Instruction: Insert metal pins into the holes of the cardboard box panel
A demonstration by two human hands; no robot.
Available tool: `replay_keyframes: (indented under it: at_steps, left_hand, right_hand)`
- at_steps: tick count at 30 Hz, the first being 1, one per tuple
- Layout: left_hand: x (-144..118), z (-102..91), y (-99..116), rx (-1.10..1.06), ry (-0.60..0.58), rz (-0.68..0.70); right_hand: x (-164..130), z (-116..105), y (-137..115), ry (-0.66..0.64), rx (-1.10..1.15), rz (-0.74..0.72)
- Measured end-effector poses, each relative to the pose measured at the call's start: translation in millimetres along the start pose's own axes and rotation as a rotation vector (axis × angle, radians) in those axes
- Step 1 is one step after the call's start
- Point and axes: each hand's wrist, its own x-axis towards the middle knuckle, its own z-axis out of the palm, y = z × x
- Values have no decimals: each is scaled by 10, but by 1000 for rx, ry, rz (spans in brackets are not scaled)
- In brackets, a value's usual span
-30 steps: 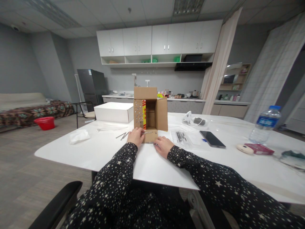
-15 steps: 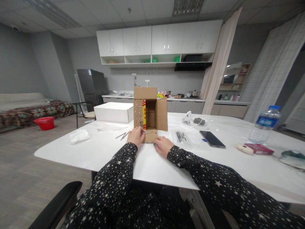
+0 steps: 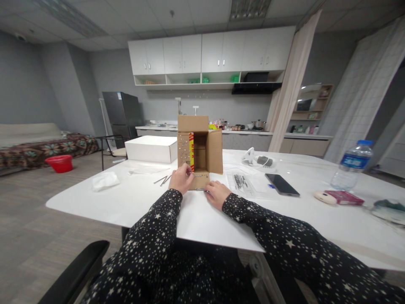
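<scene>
Head view, from the broad white tabletop down to the smallest bits. That table carries everything. Standing on its side near the middle is the brown cardboard box, its open mouth turned toward me, so the lower flap lies flat on the table within easy reach; small silvery studs dot the left flap and run along the lower one. I judge the box is laid this way so I can work on the flaps without lifting it.

My left hand is raised at the box's lower left corner, fingertips pinched together on something tiny at the flap; what it is, I cannot tell. My right hand rests knuckles-up on the table with its fingertips at the lower flap's edge, likely steadying it; whether it holds anything is hidden.

Further off sit a closed white carton, a clear water bottle with a blue label, a black phone lying flat, and thin metal pins loose just left of my left hand.

A red and yellow strip runs down the left flap, its print too small to read, as is the bottle's label.
</scene>
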Motion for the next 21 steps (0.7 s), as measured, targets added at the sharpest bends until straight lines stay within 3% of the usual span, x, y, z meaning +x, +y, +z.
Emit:
replay_keyframes:
  at_steps: [5, 13, 21]
  left_hand:
    - [-8, 15, 7, -82, 25, 87]
    - [-40, 100, -21, -189, -194, 153]
    - [-40, 123, -58, -79, -286, 154]
  right_hand:
    - [1, 2, 2, 13, -1, -4]
    - [2, 3, 2, 4, 8, -2]
    - [-4, -19, -17, -3, 6, 14]
